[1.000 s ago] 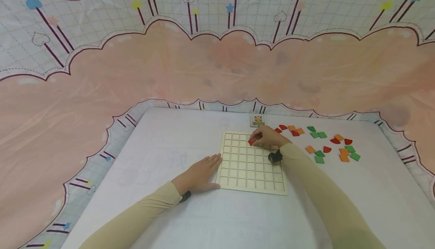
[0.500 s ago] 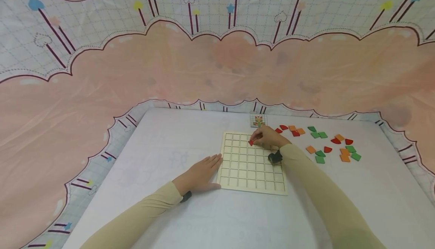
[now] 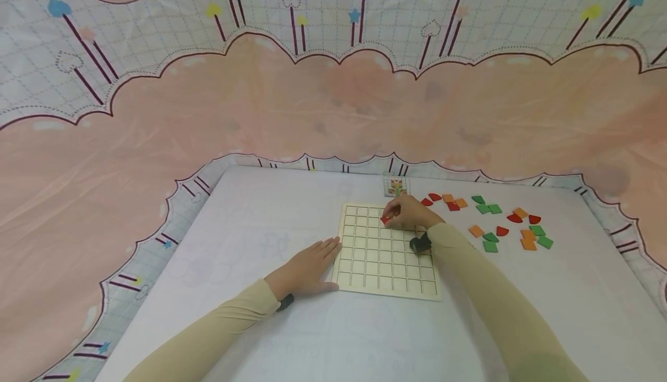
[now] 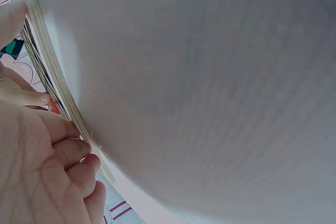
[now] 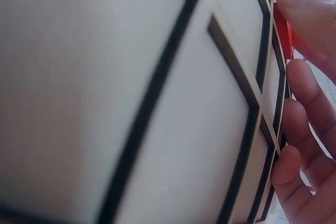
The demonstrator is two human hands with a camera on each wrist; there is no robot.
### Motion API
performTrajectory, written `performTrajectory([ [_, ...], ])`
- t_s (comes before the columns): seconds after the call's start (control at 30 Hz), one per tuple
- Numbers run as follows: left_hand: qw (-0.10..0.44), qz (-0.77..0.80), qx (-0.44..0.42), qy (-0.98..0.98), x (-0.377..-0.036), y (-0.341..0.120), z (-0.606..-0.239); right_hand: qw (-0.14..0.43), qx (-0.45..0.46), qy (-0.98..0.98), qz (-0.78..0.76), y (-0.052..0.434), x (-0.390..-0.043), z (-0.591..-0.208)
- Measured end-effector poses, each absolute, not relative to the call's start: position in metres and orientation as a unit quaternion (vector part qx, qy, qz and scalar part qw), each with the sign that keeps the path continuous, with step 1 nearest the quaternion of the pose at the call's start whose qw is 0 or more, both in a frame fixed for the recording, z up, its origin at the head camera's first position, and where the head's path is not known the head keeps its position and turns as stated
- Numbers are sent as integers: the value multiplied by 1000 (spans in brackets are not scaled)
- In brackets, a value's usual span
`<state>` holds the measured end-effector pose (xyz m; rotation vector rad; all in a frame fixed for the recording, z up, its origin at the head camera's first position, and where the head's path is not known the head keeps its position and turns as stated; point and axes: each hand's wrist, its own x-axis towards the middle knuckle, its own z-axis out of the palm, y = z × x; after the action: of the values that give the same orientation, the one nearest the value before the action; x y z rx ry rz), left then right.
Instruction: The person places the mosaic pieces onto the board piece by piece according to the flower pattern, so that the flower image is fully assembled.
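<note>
You're at a white desk (image 3: 219, 254), red piece (image 3: 385, 220) pinched over the gridded board (image 3: 372, 266)!
A pink-and-white patterned cloth (image 3: 312, 110) hangs behind; a small pattern card (image 3: 394, 184) sits beyond the board, and red, orange and green tiles (image 3: 490, 246) lie scattered to the right; your right hand (image 3: 409, 211) has its fingers narrowed on that piece near the board's far edge, your left hand (image 3: 307, 266) spreads thumb and fingers wide against the left edge, and since a second ago both hands barely shift, while the tiles stay put.

One board (image 3: 385, 263), seven red pieces (image 3: 502, 231), six orange pieces (image 3: 476, 231)
</note>
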<state>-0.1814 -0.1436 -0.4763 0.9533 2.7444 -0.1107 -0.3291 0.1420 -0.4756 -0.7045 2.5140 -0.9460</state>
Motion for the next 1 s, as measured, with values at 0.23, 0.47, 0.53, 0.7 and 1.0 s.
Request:
performTrajectory([
  [0.23,110,-40,329,937,-181,-144,-476,178,-233,900,-323,140,-329,-475],
  [0.47,105,-41,332,936,-181,-144,-476,175,-234,902,-318,141,-330,-477],
  [0.53,106,-40,332,936,-181,-144,-477,175,-237,899,-324,142,-330,-477],
  [0.7,112,-45,329,937,-181,-144,-477,175,-249,888,-344,145,-330,-478],
  [1.0,115,-44,324,938,-180,-143,-476,176,-262,871,-377,155,-329,-471],
])
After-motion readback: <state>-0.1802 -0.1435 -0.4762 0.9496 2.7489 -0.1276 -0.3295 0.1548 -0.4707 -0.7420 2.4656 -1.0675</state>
